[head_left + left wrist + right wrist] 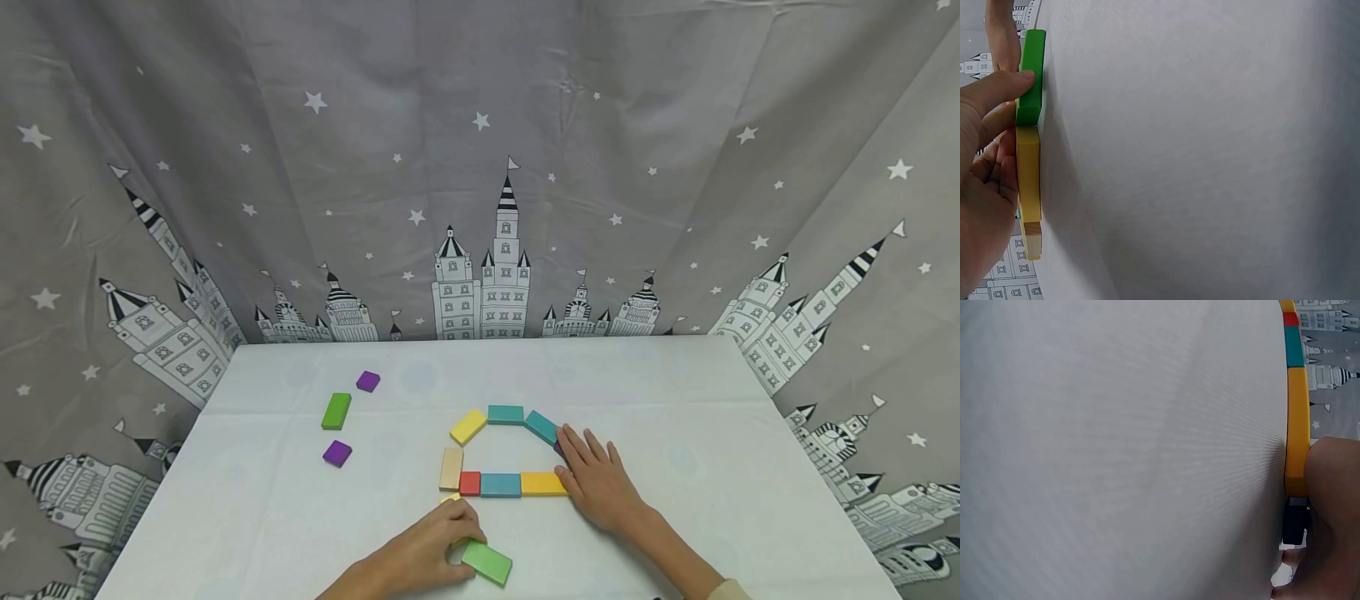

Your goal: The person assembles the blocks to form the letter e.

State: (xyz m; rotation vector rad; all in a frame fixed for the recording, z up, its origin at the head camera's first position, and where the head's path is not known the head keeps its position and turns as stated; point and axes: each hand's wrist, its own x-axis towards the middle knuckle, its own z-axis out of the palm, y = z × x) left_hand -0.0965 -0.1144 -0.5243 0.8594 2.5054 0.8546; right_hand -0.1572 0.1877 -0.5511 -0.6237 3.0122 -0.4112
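Note:
My left hand (431,546) pinches a light green block (487,563) between thumb and finger, low over the white table. In the left wrist view, the green block's end meets a yellow block (1029,181) beside my other fingers. Blocks form a ring: a plain wood block (451,469), a red block (469,483), a blue block (500,485), a long yellow block (543,484), two teal blocks and a slanted yellow block (468,427). My right hand (603,483) rests at the ring's right side, fingers straight, covering most of a purple block (558,449).
Left of the ring, a green block (336,411) lies between two purple blocks, one farther back (368,381) and one nearer (337,453). A grey curtain (480,167) printed with castles and stars hangs behind the table (637,375).

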